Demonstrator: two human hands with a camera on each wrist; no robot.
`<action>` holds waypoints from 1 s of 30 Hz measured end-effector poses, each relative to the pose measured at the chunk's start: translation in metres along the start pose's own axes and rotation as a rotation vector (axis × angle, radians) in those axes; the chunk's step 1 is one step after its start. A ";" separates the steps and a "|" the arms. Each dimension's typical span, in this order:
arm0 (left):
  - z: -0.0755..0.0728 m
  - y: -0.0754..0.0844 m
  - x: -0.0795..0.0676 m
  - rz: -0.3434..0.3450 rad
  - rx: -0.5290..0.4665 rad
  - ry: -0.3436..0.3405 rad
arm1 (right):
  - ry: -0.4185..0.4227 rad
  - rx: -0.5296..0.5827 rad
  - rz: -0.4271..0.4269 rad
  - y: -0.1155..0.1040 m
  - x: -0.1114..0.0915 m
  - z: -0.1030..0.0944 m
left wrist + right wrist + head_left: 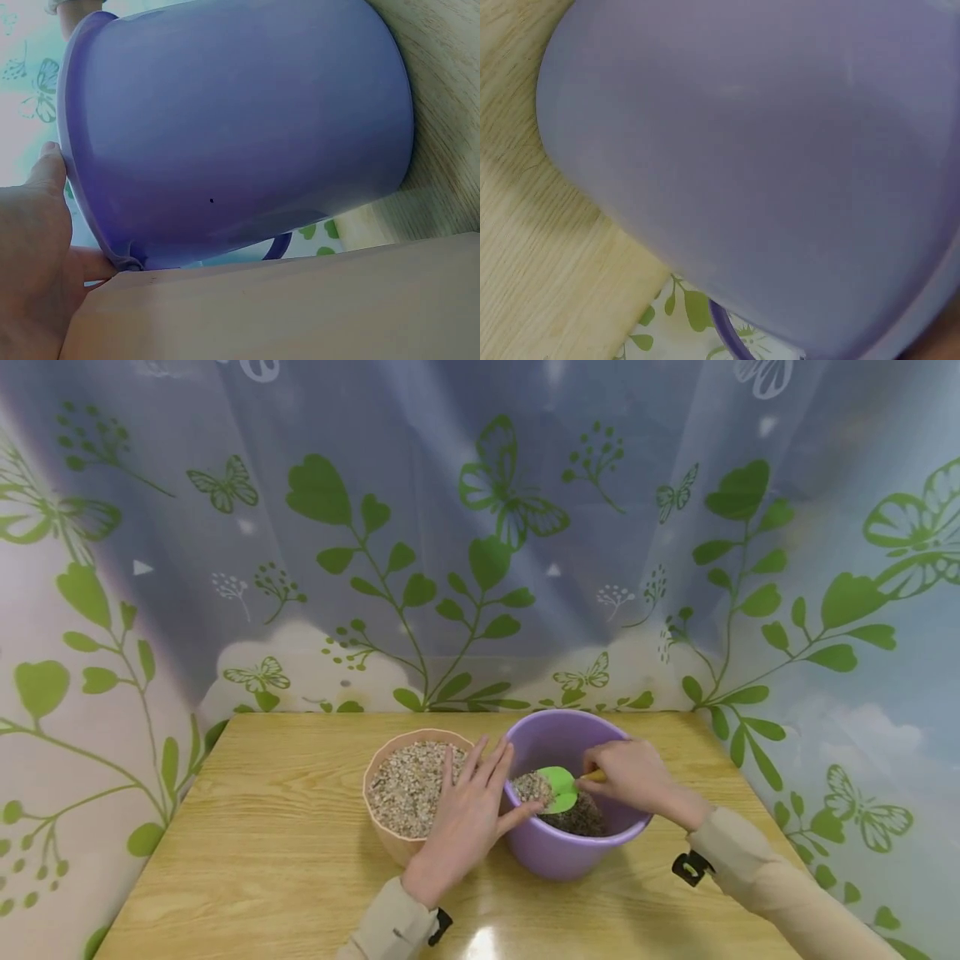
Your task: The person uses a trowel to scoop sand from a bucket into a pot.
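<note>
My right hand (pixel 633 774) grips the yellowish handle of a small green trowel (pixel 561 787) inside a purple bucket (pixel 562 853). Pale grainy substrate (pixel 530 787) lies at the blade, above darker soil (pixel 581 820) in the bucket. With fingers mostly straight, my left hand (pixel 467 810) rests at the bucket's near-left rim, its thumb touching that rim in the left wrist view too. Under and beside this hand stands a peach-coloured pot (pixel 386 839) filled with coarse pale grains (pixel 412 787). The right wrist view shows mostly the bucket's outer wall (pixel 735 165).
Both containers stand close together on a wood-grain table (pixel 262 827). Behind it and at both sides hangs a curtain (pixel 420 510) printed with green leaves and butterflies. Part of a purple handle (pixel 278 246) shows beyond the bucket in the left wrist view.
</note>
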State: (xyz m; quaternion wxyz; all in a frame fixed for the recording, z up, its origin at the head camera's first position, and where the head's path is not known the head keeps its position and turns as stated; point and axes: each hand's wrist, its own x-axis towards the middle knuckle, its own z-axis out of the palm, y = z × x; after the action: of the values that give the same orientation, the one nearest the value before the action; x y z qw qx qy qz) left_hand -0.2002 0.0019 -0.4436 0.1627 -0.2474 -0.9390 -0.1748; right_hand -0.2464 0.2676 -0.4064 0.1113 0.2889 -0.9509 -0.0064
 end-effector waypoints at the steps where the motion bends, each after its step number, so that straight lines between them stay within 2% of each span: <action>1: 0.000 0.000 0.000 0.001 0.006 0.000 | 0.004 0.013 0.014 0.001 -0.001 -0.002; 7: 0.001 -0.001 0.001 0.009 0.016 0.012 | 0.025 0.056 0.118 0.000 -0.009 -0.007; 11: 0.003 -0.001 0.000 0.016 0.031 0.020 | 0.081 0.055 0.187 -0.001 -0.017 -0.007; 22: 0.002 -0.001 -0.002 0.009 0.021 0.019 | 0.268 -0.031 0.248 -0.013 -0.033 -0.010; 25: 0.002 -0.001 -0.002 0.011 0.013 0.019 | 0.285 -0.057 0.269 -0.015 -0.035 -0.013; 30: 0.003 -0.001 -0.002 0.012 0.020 0.023 | 0.264 -0.055 0.302 -0.018 -0.039 -0.017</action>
State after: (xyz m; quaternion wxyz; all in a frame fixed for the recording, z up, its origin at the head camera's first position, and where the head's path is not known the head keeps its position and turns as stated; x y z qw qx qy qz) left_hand -0.1996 0.0012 -0.4471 0.1769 -0.2492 -0.9373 -0.1674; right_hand -0.2019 0.2750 -0.3994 0.2424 0.1381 -0.9600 0.0226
